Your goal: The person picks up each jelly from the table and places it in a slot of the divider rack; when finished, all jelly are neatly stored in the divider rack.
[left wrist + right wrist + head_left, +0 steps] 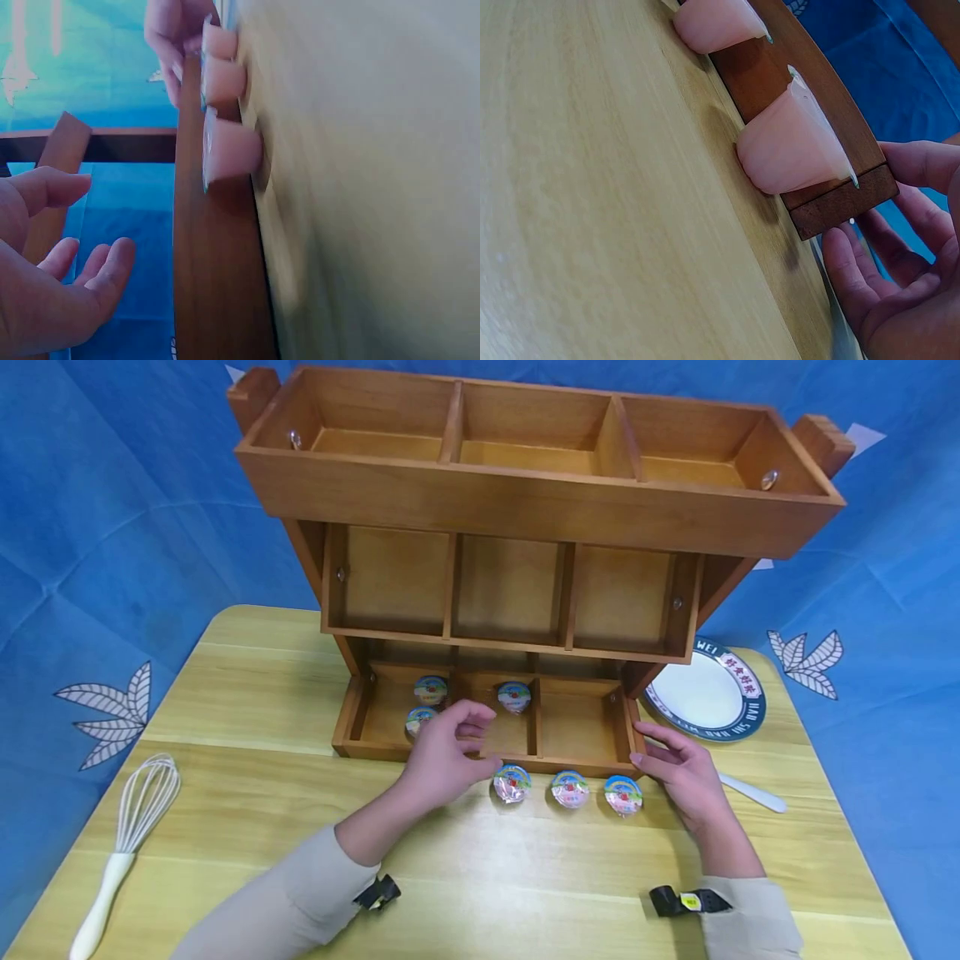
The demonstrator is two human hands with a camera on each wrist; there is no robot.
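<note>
A three-tier wooden rack [480, 497] with divided trays stands in the middle. My left hand [446, 760] hovers over the front of its bottom tray [585, 718], fingers loosely bent and apart, nothing between them. Three pink jelly cups with printed foil lids lean along the tray's front: a left one [512, 783] near my left thumb, a middle one [570, 789] and a right one [623, 795]. My right hand [686, 772] holds the tray's right front corner [847, 199]. Inside the tray, two jelly cups [431, 690] occupy the left compartment and another [513, 697] the middle one.
On the table's left lies a whisk [127, 852]. Behind the right hand are a plate with a dark green rim [752, 710] and a white handle [757, 795]. The rack's upper tray [540, 497] overhangs the lower ones. Blue cloth [90, 560] surrounds the table.
</note>
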